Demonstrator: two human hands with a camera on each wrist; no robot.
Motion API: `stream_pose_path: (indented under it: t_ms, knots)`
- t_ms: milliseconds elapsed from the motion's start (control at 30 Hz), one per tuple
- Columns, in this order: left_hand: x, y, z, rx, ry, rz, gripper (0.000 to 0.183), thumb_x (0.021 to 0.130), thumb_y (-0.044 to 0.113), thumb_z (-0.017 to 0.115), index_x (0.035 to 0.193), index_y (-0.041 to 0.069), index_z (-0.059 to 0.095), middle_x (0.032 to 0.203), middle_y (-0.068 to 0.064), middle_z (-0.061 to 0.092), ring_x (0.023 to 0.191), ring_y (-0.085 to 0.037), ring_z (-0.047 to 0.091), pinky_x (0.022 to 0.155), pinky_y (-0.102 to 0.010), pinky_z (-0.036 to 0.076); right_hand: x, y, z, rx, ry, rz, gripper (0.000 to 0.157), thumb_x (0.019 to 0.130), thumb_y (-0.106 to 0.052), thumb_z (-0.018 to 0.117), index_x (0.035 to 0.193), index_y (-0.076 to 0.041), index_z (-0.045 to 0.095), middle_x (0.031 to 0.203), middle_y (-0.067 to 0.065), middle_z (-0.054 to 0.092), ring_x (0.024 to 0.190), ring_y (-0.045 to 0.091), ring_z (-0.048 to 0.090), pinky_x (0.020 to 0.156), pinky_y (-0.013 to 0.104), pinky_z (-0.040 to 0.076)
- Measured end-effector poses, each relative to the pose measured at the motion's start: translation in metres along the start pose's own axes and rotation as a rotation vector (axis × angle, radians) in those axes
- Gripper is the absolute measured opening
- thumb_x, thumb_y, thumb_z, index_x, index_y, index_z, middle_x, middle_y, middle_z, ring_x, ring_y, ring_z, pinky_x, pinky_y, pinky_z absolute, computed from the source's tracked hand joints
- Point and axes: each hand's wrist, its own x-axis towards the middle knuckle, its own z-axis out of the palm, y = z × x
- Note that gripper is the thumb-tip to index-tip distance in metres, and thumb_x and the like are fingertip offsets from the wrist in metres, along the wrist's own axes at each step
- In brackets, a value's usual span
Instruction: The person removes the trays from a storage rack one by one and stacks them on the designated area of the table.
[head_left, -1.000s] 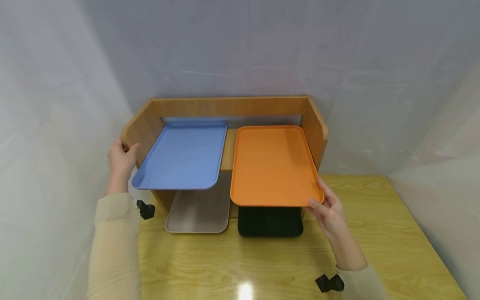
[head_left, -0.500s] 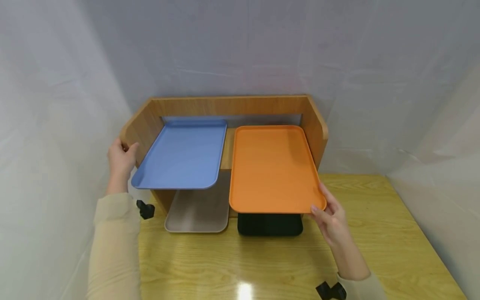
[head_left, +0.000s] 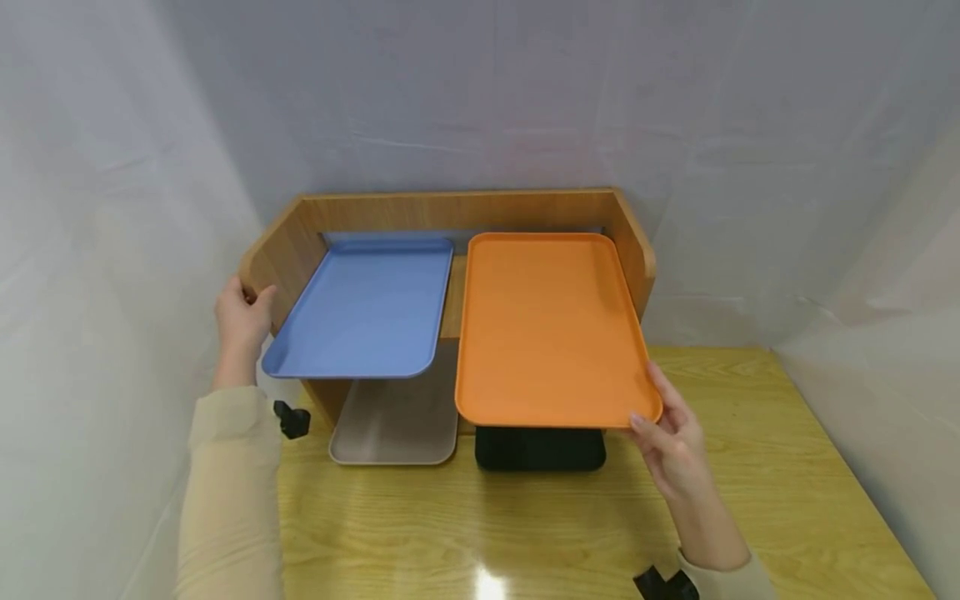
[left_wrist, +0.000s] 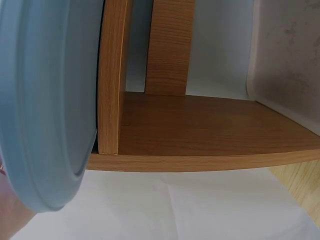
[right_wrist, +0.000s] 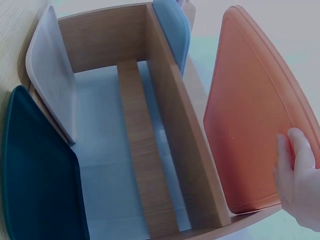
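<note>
My right hand (head_left: 678, 458) pinches the near right corner of an orange tray (head_left: 555, 333), thumb on top and fingers underneath. In the right wrist view the fingers (right_wrist: 300, 150) lie against the orange tray's underside, and most of the tray stands off the shelf board. My left hand (head_left: 242, 327) grips the front edge of the left side panel of a two-level wooden shelf (head_left: 465, 212). Beside that hand, a blue tray (head_left: 367, 308) lies on the upper level, its front overhanging. In the left wrist view the blue tray (left_wrist: 45, 100) partly hides the left hand (left_wrist: 12, 212).
Below, a beige-grey tray (head_left: 397, 421) sits at left and a dark green tray (head_left: 540, 450) at right, both jutting out in front. The shelf stands on a wood-grain table (head_left: 420, 533). Pale sheeting (head_left: 480, 92) hangs behind and at both sides.
The orange tray has come toward me and risen off the upper level, its far edge now higher in view. My right hand moved slightly right and nearer with it; the left hand stayed put.
</note>
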Motion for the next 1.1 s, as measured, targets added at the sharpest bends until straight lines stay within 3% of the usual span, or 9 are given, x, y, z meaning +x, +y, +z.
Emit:
stream_pose_path:
  t_ms: [133, 333, 633, 1100]
  knots:
    - [-0.001, 0.000, 0.000, 0.009, 0.010, -0.001, 0.037, 0.090, 0.019, 0.045, 0.117, -0.005, 0.041, 0.110, -0.018, 0.047, 0.098, -0.024, 0.046, 0.082, -0.033, 0.040, -0.001, -0.002, 0.003, 0.024, -0.039, -0.025, 0.066, 0.084, 0.022, 0.034, 0.137, 0.005, 0.000, 0.137, 0.017, 0.015, 0.108, 0.026, 0.048, 0.080, 0.029, 0.045]
    - [-0.001, 0.000, -0.001, 0.011, -0.009, -0.015, 0.040, 0.091, 0.022, 0.044, 0.120, -0.005, 0.039, 0.115, -0.019, 0.046, 0.101, -0.027, 0.045, 0.084, -0.036, 0.040, 0.000, -0.006, 0.007, 0.107, -0.113, -0.068, 0.062, 0.083, 0.024, 0.031, 0.137, 0.004, 0.008, 0.138, 0.017, 0.023, 0.113, 0.031, 0.043, 0.083, 0.035, 0.043]
    - [-0.001, 0.000, -0.001, -0.020, -0.029, -0.041, 0.042, 0.092, 0.022, 0.043, 0.125, -0.004, 0.036, 0.121, -0.022, 0.042, 0.108, -0.030, 0.042, 0.089, -0.041, 0.038, -0.001, -0.013, 0.013, 0.026, -0.128, -0.095, 0.062, 0.083, 0.024, 0.031, 0.137, 0.004, 0.008, 0.138, 0.018, 0.025, 0.109, 0.029, 0.047, 0.080, 0.032, 0.044]
    - [0.003, 0.001, 0.000, -0.036, -0.043, -0.062, 0.045, 0.091, 0.024, 0.043, 0.128, -0.002, 0.035, 0.124, -0.020, 0.041, 0.111, -0.029, 0.041, 0.090, -0.039, 0.037, -0.003, -0.026, 0.021, 0.090, -0.211, -0.180, 0.062, 0.082, 0.026, 0.026, 0.135, 0.008, 0.002, 0.138, 0.024, 0.019, 0.114, 0.035, 0.040, 0.082, 0.038, 0.043]
